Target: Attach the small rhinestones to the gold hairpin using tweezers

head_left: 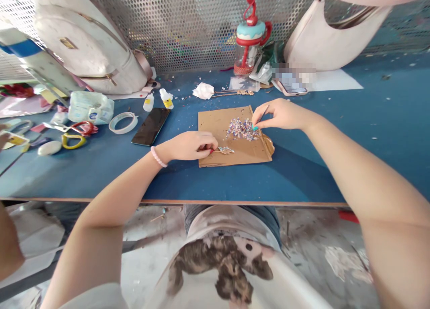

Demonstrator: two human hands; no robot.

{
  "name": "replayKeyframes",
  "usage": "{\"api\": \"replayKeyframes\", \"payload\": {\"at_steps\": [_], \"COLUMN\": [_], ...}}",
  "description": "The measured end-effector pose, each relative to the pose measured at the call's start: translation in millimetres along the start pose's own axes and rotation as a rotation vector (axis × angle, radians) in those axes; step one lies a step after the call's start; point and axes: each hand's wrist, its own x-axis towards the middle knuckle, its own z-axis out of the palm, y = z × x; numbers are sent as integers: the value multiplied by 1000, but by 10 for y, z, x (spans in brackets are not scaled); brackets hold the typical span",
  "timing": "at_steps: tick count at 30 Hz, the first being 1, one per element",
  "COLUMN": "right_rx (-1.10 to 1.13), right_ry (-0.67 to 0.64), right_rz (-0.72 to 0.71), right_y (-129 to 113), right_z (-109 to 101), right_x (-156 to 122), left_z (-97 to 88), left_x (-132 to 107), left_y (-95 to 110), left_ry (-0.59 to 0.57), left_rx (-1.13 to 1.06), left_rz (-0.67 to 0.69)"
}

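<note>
A piece of brown cardboard (213,119) lies on the blue table in front of me, with a heap of tiny glittering, multicoloured rhinestones (239,129) on it. My left hand (191,145) is closed on the thin stem of a hairpin-like stick (225,150), whose openwork tip rests over the cardboard's front part. Pale bits show on that tip. At the heap's right side, my right hand (280,114) pinches slim tweezers (264,113). Their points are too small to make out, so whether they hold a stone is unclear.
Left of the cardboard lie a dark phone (152,126), two small bottles (166,98), a tape roll (123,122) and scissors (74,139). Behind stand a tumbler (249,42), a backpack (83,40) and a handbag (322,40). Another person's arm (9,244) shows at far left.
</note>
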Motion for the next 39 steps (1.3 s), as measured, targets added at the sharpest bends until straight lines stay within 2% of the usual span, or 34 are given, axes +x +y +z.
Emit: {"api": "replayKeyframes", "payload": {"at_steps": [10, 21, 39], "right_rx": [-6, -82, -89], "right_ry": [-3, -50, -84], "right_rz": [7, 78, 99], "right_y": [21, 83, 41], "right_z": [-24, -260, -220], "right_x": [-1, -127, -109], "left_z": [4, 7, 8], "left_x": [-3, -3, -9], "left_y": [-10, -9, -12], "left_ry": [-6, -1, -3], "left_rx": [-2, 2, 2], "left_rz": [-5, 2, 2]}}
